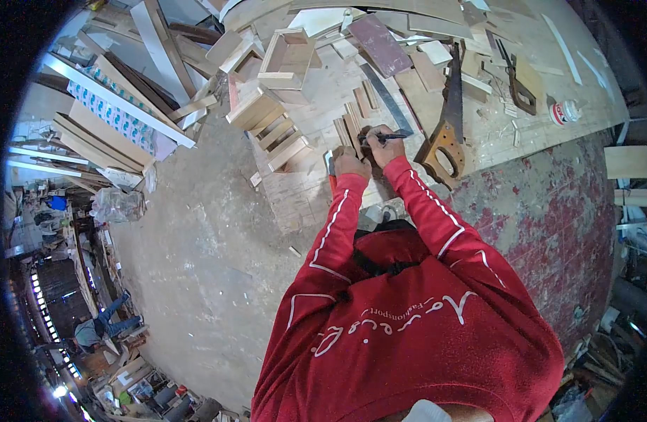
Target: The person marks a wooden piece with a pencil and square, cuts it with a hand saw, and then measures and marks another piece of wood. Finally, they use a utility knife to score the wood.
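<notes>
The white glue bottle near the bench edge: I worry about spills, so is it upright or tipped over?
Tipped over. The white glue bottle lies on its side on the workbench, red label showing. Whether its cap is shut, cannot tell.

A handsaw lies just right of the right hand, a steel ruler ahead. Wooden frames crowd the left hand. Bare concrete floor opens leftward; the red-stained surface is free to the right.
</notes>
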Motion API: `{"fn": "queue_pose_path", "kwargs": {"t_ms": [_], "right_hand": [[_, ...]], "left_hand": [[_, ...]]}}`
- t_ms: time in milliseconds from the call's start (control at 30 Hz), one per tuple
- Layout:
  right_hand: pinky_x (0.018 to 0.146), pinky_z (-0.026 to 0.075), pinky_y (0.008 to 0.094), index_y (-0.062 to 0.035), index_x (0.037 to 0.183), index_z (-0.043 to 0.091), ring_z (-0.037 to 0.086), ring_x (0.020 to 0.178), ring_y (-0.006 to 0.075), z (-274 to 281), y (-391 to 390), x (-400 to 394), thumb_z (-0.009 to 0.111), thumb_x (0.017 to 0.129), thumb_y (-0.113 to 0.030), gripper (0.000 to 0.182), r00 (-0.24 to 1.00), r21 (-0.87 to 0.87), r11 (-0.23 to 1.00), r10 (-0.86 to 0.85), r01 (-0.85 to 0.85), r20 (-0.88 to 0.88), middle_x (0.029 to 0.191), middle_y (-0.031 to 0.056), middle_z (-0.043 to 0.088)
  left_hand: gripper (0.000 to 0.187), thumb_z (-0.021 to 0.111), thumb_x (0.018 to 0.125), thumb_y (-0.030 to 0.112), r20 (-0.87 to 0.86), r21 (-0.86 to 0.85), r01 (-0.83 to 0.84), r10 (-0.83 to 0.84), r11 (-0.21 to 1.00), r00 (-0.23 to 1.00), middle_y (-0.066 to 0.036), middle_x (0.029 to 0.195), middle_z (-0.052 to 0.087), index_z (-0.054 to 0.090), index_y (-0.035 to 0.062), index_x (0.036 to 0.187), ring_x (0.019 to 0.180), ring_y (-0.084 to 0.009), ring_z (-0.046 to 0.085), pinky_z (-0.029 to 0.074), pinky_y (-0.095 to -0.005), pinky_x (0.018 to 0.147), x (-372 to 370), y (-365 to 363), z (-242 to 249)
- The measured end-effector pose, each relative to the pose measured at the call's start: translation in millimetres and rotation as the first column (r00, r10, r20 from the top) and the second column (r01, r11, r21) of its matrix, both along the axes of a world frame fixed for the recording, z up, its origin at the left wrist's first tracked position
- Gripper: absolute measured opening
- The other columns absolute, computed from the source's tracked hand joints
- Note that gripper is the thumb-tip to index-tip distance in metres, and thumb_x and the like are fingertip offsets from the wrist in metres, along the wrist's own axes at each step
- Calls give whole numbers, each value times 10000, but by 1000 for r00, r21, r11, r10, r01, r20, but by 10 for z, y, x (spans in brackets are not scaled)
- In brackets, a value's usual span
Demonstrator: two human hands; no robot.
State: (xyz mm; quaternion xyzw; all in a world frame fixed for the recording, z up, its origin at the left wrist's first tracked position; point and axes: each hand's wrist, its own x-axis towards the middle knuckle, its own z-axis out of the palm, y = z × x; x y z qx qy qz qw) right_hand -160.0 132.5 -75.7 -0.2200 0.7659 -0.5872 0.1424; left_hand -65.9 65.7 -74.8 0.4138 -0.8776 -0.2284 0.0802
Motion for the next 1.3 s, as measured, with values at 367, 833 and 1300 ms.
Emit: {"fn": "queue_pose_path", "kwargs": {"t_ms": [367,833,1300], "right_hand": [[643,483,352,-43,828,613,616,663,251,-112,-43,-24,580,767,-185,158,1000,-55,998,-5,6,20,718,150,628],[657,484,280,-11,840,590,605,704,136,-199,36,-86,532,820,-96,105,996,-28,996,-82,83,32,754,59,635],[687,472,310,-78,934,628,609,718,239,-1,16,-5,574,803,-113,146,987,-153,987,-70,47,-147,816,116,646]], "left_hand": [[333,709,637,196,-38,-78,45,-48,996,998,-222,901,606,580,-12,862,887,-393,577,476,-427,800,19,7,14],[357,656,705,290,127,127,-71,55,989,990,-217,941,622,602,25,937,924,-378,591,478,-437,808,-67,40,523],[256,625,733,195,214,171,-92,54,981,975,-225,927,629,608,33,930,898,-389,609,493,-439,789,-80,-12,457]]}}
